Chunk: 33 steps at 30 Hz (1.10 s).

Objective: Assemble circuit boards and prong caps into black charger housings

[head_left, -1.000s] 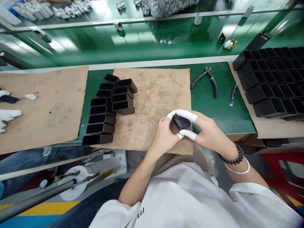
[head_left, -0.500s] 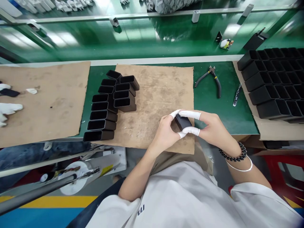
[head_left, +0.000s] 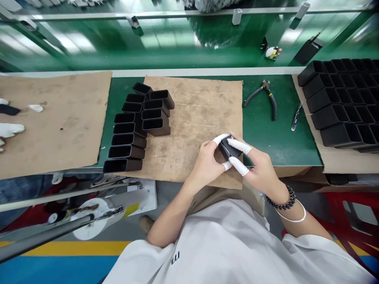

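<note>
Both my hands grip a small black rectangular case [head_left: 230,149] over the front right of the cardboard sheet [head_left: 204,102]. My left hand [head_left: 207,162] pinches its left side, thumb and finger in white finger cots. My right hand [head_left: 258,165] holds the right side, its covered fingertips on the top face and near edge. A thin pale line shows along the case's top; I cannot make out what it is. To the left, several black open-topped rectangular sleeves [head_left: 127,140] stand in two uneven rows.
Diagonal cutters [head_left: 268,96] and a small tweezer-like tool [head_left: 296,117] lie on the green bench right of the cardboard. A block of black sleeves [head_left: 340,106] stands at far right. At far left, another person's white-gloved hand [head_left: 10,130] rests over more cardboard. A shelf rail [head_left: 177,15] crosses the back.
My right hand has shifted its grip, with fingers now on the case's top and lower edge. The case is turned slightly, showing more of its top. The view has shifted a little.
</note>
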Available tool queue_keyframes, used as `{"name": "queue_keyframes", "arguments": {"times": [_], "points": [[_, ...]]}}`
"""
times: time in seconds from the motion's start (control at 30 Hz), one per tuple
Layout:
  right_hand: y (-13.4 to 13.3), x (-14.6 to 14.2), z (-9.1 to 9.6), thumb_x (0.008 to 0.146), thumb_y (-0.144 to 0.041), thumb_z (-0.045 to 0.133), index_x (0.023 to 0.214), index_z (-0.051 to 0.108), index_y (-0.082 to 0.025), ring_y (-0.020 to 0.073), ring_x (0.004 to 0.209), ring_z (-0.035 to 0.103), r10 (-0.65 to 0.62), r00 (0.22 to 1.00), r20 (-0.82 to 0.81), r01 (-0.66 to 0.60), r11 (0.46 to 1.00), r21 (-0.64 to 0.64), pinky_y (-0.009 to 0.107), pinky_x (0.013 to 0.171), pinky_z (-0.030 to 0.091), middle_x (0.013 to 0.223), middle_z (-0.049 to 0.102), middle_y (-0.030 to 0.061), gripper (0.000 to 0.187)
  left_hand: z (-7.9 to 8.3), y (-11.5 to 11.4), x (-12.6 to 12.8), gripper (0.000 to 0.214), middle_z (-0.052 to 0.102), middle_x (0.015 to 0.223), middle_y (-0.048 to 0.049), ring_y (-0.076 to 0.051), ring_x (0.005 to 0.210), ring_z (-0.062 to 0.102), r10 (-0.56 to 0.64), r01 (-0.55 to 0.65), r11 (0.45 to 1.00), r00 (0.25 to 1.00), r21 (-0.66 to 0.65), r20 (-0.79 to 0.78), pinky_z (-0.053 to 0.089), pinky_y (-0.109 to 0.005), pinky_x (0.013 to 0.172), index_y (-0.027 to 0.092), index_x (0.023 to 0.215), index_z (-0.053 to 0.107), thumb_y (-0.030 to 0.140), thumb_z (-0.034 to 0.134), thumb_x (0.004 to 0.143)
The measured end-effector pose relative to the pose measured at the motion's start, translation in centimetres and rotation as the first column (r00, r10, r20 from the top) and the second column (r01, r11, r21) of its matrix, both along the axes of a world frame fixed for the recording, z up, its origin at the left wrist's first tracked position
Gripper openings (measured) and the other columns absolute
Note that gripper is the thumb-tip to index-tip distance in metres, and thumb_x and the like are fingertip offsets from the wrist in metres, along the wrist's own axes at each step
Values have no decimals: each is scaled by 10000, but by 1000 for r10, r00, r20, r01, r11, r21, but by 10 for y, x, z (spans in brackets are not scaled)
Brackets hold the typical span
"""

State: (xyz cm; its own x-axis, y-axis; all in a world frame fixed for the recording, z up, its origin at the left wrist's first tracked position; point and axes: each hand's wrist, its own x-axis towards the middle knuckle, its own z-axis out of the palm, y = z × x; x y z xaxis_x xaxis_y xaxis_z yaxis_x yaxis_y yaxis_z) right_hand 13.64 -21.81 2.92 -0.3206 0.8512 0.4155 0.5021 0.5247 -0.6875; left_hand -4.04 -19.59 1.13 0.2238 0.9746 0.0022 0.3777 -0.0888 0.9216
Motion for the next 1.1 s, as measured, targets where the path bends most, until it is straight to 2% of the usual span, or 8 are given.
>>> {"name": "queue_keyframes", "arguments": {"times": [0.2, 0.4, 0.5, 0.63, 0.8, 0.9, 1.0, 1.1], "points": [[-1, -4, -5, 948, -108, 592, 1409, 593, -202, 258, 1393, 568, -12, 1000, 17, 10, 995, 94, 406, 1137, 532, 1511, 571, 127, 471, 1, -2, 0, 717, 707, 1308, -59, -265, 1172, 650, 1, 2, 997, 999, 81, -47, 510, -435, 1072, 240, 1383, 581, 166, 758, 692], [3, -1, -9, 966, -144, 583, 1440, 569, -206, 311, 1561, 286, -6, 995, 103, -8, 990, 138, 543, 1227, 399, 1624, 421, 135, 478, 1, -1, 0, 675, 698, 1347, -75, -247, 1195, 656, -40, 46, 987, 998, 157, -39, 463, -429, 1127, 219, 1383, 564, 156, 735, 733], [0, -6, -8, 926, -248, 676, 1355, 642, -221, 345, 1487, 446, -108, 991, 74, 101, 990, 94, 555, 1180, 454, 1603, 462, 146, 431, 0, -1, 2, 658, 714, 1318, -69, -246, 1177, 665, -34, 41, 986, 999, 164, -43, 460, -426, 1127, 226, 1372, 575, 155, 740, 739], [-3, -19, -8, 885, -279, 707, 1194, 730, -254, 310, 1063, 748, -321, 946, 47, 318, 946, 63, 473, 929, 626, 1190, 772, 107, 311, 0, -1, 3, 691, 718, 1306, -63, -257, 1184, 661, -12, 24, 985, 997, 170, -72, 442, -443, 1140, 228, 1399, 556, 143, 736, 737], [3, -17, -4, 888, -261, 690, 1101, 752, -281, 281, 933, 775, -348, 938, 8, 344, 930, 131, 432, 838, 644, 1053, 810, 61, 223, 5, -12, -14, 853, 588, 1499, -72, -280, 1370, 555, -58, 67, 990, 996, 126, -74, 379, -477, 1199, 295, 1545, 386, 175, 757, 786], [8, -11, -4, 890, -242, 695, 1111, 740, -288, 285, 1009, 759, -308, 951, -38, 310, 939, 149, 451, 886, 628, 1139, 791, 75, 230, 10, -22, -28, 821, 513, 1569, -71, -301, 1454, 475, 61, -55, 993, 997, 102, -56, 365, -496, 1218, 319, 1534, 414, 233, 778, 803], [13, -11, -6, 909, -225, 663, 1079, 735, -266, 259, 895, 759, -199, 980, -5, 198, 975, 101, 415, 780, 629, 1027, 804, 69, 189, 14, -27, -36, 726, 552, 1529, -78, -298, 1437, 495, 201, -196, 976, 978, 99, -47, 373, -500, 1220, 295, 1489, 486, 258, 765, 820], [17, -13, -7, 897, -258, 700, 1097, 732, -267, 258, 920, 751, -207, 978, -37, 209, 975, 81, 414, 800, 617, 1052, 798, 67, 203, 16, -27, -37, 652, 575, 1506, -74, -285, 1430, 502, 238, -229, 965, 970, 129, -57, 364, -492, 1233, 278, 1452, 530, 250, 745, 837]]}}
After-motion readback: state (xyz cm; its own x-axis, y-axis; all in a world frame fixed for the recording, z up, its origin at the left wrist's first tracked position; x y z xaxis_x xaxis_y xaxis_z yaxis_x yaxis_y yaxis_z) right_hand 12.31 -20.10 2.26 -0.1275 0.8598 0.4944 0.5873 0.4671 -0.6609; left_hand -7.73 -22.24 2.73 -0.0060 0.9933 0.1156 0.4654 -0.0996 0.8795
